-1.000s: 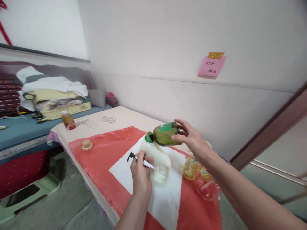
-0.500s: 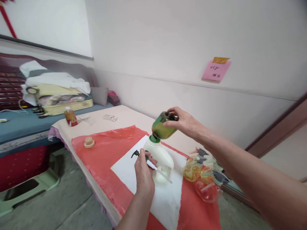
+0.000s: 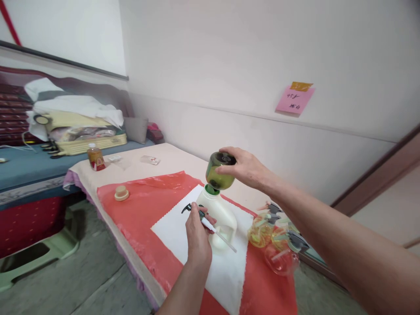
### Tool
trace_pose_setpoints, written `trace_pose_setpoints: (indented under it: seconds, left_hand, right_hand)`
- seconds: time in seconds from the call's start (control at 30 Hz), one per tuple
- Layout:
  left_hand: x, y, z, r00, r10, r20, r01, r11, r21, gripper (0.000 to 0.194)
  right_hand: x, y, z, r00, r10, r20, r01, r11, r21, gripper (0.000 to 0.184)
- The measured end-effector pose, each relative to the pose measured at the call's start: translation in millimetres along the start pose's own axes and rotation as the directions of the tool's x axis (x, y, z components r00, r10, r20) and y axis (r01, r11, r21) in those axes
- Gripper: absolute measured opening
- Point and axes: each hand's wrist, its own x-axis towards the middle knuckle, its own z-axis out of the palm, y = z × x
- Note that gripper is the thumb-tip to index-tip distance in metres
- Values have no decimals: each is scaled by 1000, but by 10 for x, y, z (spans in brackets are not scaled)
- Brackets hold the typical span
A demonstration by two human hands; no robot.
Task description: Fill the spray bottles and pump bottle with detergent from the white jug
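Note:
My right hand (image 3: 239,166) grips a green see-through bottle (image 3: 221,175) near its base and holds it upside down. The bottle's neck points into a green funnel (image 3: 211,189) in the mouth of a white jug (image 3: 219,214). Closed in my left hand (image 3: 199,232) is a black pump head (image 3: 187,208) with a white collar and a long dip tube slanting down to the right. That hand is in front of the jug, and I cannot tell whether it touches it. Beneath the jug lies a white cloth (image 3: 226,280).
Clear spray bottles (image 3: 282,258) with dark triggers stand on the right of the red sheet (image 3: 131,210). A beige cap (image 3: 121,193) rests on the left. Farther back are an amber bottle (image 3: 96,157) and a clear packet (image 3: 150,160). A green stool (image 3: 59,243) is at the lower left.
My right hand has tipped the green bottle more upright, with its base moving to the left. My left hand still holds the pump head and has barely shifted.

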Motion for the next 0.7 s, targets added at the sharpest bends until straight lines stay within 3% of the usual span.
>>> trace_pose_setpoints:
  seconds: [0.33,0.47,0.6,0.7]
  left_hand:
    - [13,-4,-21,999,29,22,-29,999,24,50]
    - [15,-26,-4,999,39,13,-39,998,51,51]
    - [9,-52,17,999,37,2,-37,996,78,52]
    - [9,-79,35,999,40,1,-40,997,72,51]
  right_hand:
    - [-107,114,33,998,-27,-59,32,997,70,48]
    - [-272,205,78,992,-9,-128,24,992,120,55]
    - [-523,398,166,976,57,-210,-9,976,218,64]
    - [-721,595,263,956,178,-235,-84,928,363,80]
